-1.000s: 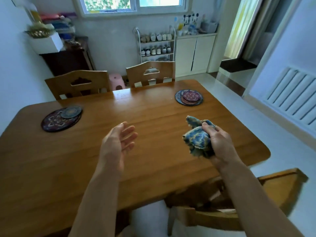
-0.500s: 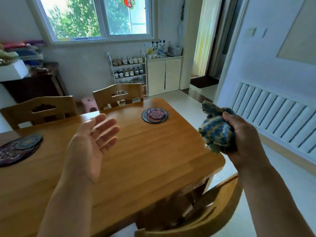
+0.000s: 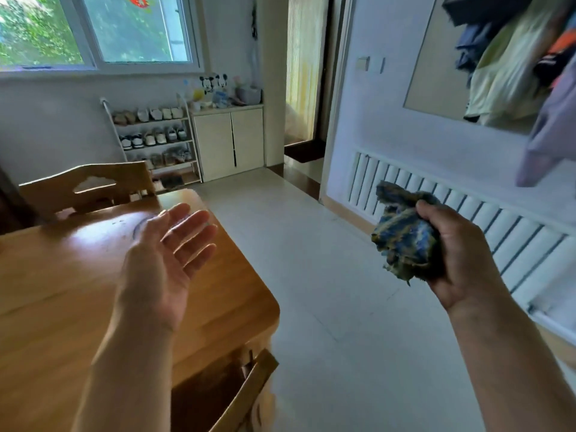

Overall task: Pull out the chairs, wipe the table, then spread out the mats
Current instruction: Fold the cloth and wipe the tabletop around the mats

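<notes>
The wooden table (image 3: 62, 275) fills the left of the view, its right corner rounded. My left hand (image 3: 165, 257) hovers above it, palm up, fingers straight and holding nothing. It hides most of a round mat, of which only a dark edge (image 3: 137, 227) shows. Out over the floor to the right of the table, my right hand (image 3: 455, 254) grips a bunched blue-and-yellow cloth (image 3: 405, 244). One wooden chair (image 3: 87, 185) stands at the table's far side. Another chair's back (image 3: 246, 391) shows below the near corner.
A white radiator (image 3: 467, 222) runs along the right wall, with clothes (image 3: 523, 70) hanging above it. A shoe rack (image 3: 152, 135) and a white cabinet (image 3: 230, 141) stand under the window. A doorway (image 3: 305, 88) opens beyond the pale tiled floor (image 3: 327, 275).
The view has swung right, away from the table; the left mats have left the frame. My right hand has carried the cloth off the tabletop to over the floor. My left hand stays open.
</notes>
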### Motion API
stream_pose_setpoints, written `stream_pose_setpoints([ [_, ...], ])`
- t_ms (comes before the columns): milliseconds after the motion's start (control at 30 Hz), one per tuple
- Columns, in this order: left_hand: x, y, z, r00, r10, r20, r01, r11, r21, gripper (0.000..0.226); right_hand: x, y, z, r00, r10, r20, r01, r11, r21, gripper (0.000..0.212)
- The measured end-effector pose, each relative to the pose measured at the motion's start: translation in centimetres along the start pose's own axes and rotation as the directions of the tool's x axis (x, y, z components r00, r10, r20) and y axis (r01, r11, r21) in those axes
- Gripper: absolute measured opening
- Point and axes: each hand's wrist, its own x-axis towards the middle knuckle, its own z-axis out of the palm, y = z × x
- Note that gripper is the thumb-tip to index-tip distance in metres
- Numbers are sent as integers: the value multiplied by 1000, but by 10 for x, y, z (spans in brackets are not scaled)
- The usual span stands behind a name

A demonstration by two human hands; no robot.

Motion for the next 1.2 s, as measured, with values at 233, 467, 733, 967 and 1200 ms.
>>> stream_pose_setpoints([
  [233, 33, -43, 75, 999, -40, -11, 40, 998, 44, 30, 77, -11, -47, 999, 40, -27, -40, 999, 27, 29],
  [467, 101, -70, 106, 999, -23, -44, 25, 999, 31, 31, 168, 0, -42, 998, 61, -7, -61, 998, 10, 26],
  [733, 229, -93, 148, 991, 3, -131, -5, 1000, -20, 32, 314, -6, 18, 994, 31, 103, -25, 998, -55, 16],
  [967, 325, -93, 166, 979, 49, -197, -41, 998, 46, 33, 423, 11, 82, 981, 37, 189, -31, 999, -35, 11],
  [1200, 407, -101, 151, 930, 108, -352, -85, 993, 80, 35, 532, 61, 175, 926, 121, 357, -108, 993, -56, 25],
])
